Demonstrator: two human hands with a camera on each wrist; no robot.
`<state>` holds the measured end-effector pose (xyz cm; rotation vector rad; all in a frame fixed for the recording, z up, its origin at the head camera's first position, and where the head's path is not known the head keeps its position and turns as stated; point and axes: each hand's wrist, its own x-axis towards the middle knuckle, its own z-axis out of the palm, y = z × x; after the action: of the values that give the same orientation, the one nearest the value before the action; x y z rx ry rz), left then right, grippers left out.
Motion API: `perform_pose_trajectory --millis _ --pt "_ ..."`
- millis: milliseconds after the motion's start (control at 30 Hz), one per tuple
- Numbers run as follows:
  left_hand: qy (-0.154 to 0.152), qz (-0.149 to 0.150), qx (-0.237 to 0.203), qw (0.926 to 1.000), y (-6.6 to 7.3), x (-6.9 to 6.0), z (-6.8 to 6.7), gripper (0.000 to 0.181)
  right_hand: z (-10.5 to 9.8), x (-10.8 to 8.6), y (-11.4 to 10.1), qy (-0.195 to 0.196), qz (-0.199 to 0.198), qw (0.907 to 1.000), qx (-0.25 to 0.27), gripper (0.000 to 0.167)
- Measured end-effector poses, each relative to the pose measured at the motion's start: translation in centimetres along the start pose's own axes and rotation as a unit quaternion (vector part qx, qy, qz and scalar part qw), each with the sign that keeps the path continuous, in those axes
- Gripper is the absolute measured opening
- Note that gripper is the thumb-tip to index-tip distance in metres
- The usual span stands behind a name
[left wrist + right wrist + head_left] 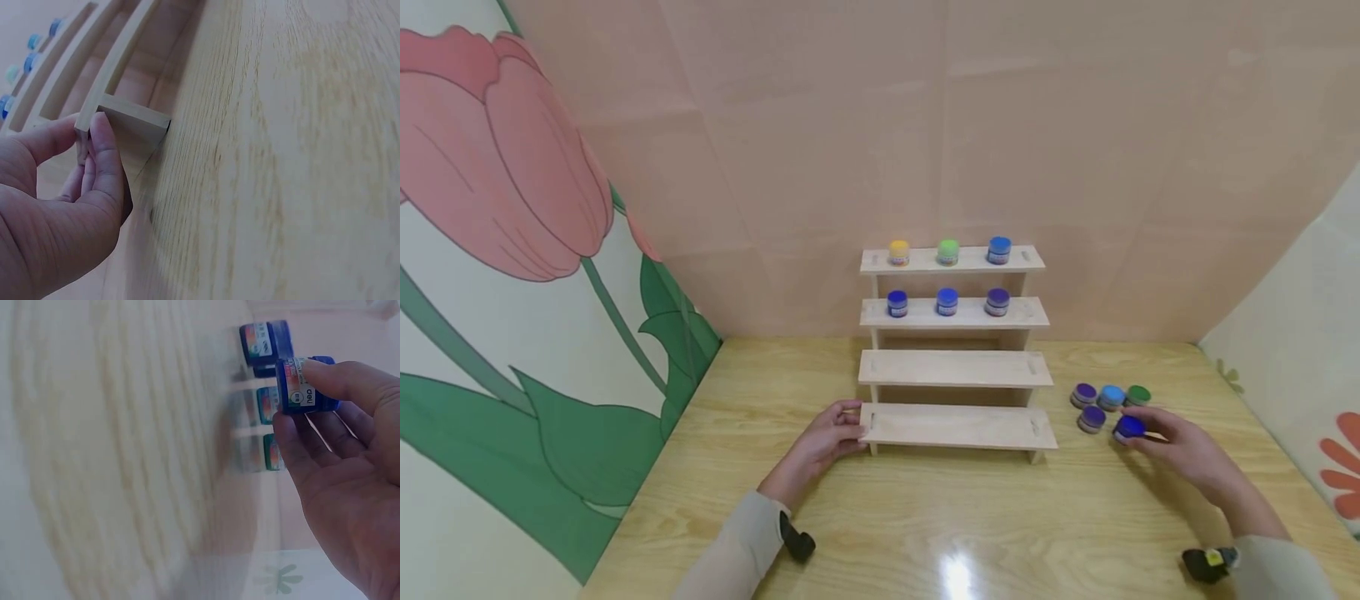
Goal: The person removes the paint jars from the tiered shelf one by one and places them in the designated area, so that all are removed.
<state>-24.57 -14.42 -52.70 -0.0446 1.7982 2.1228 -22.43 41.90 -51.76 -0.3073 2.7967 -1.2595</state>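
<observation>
A wooden four-step display rack (pixel 955 425) stands on the table, and my left hand (pixel 829 435) grips the left end of its lowest step. The left wrist view shows the thumb and fingers of that hand (pixel 69 206) on either face of the board (pixel 94 103). To the right of the rack, my right hand (pixel 1183 446) pinches a small dark blue paint jar (pixel 1129 429) between thumb and fingers. In the right wrist view this paint jar (pixel 306 387) is clear of the tabletop, its label facing the camera.
Beside the held jar stand several more: a purple jar (pixel 1083 395), a light blue jar (pixel 1111 397), a green jar (pixel 1138 395) and another purple jar (pixel 1092 419). The rack's top step (pixel 925 261) and second step (pixel 921 313) each carry three jars.
</observation>
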Motion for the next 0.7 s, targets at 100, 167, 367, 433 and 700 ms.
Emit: perform_pose_trajectory --millis 100,167,367,433,700 --pt "0.002 -0.001 0.001 1.0000 0.0 0.0 0.0 0.053 -0.2 0.2 0.4 -0.007 0.003 1.0000 -0.006 0.055" --pt "0.002 -0.001 0.002 1.0000 -0.1 0.1 0.0 0.053 -0.3 0.3 0.8 -0.011 0.010 0.9998 -0.009 0.056" --pt "-0.001 -0.002 0.001 1.0000 -0.1 0.1 0.0 0.053 -0.6 1.0 1.4 -0.028 0.036 0.9988 -0.019 0.058" --pt "-0.003 -0.001 0.002 1.0000 -0.1 0.1 0.0 0.053 -0.7 1.2 1.4 -0.033 0.040 0.9985 -0.018 0.058" --pt "-0.004 0.000 0.003 1.0000 0.0 0.0 0.0 0.054 -0.4 1.4 1.2 -0.026 0.040 0.9985 -0.026 0.057"
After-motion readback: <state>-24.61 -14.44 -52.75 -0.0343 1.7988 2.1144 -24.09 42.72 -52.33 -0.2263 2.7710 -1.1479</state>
